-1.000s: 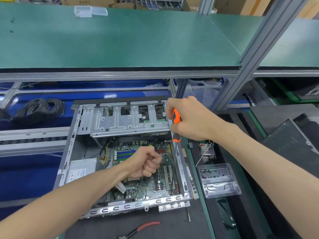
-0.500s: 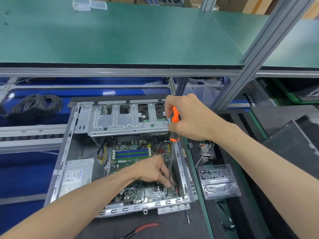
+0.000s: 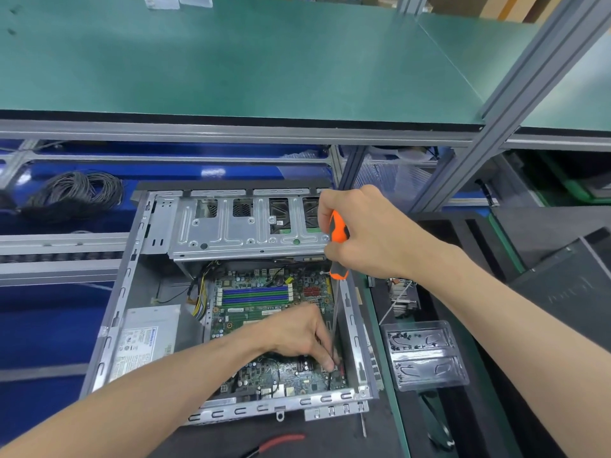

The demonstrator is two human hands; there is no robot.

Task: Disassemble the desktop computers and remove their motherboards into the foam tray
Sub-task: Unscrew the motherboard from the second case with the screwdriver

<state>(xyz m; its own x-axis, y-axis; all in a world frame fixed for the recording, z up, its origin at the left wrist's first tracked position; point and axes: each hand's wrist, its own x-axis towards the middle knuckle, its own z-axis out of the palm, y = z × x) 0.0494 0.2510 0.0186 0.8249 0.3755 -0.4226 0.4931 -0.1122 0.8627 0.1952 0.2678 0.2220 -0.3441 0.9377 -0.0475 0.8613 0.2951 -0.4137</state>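
While a coil of black cable (image 3: 74,195) lies at ten o'clock on a blue surface, an open computer case (image 3: 132,282) fills the middle of the view, lying flat with its side panel off. Inside the case at its left sits a grey power supply (image 3: 147,338). A metal drive cage (image 3: 244,226) spans the case's far end at twelve o'clock. Below the cage lies the green motherboard (image 3: 261,302), bedded in the case floor.

The left hand (image 3: 301,335) reaches in from seven o'clock, fingers curled downward, their tips pinching the screwdriver's shaft just above the board near the case's right wall. The right hand (image 3: 370,233) comes from four o'clock, wrapped in a tight fist round the orange handle of a screwdriver (image 3: 338,246). Its thin shaft runs down toward six o'clock, meeting the board beside the left fingertips.

Red-handled pliers (image 3: 281,441) lie at six o'clock in front of the case. A clear plastic tray (image 3: 425,355) holding small dark screws sits at four o'clock, just right of the case.
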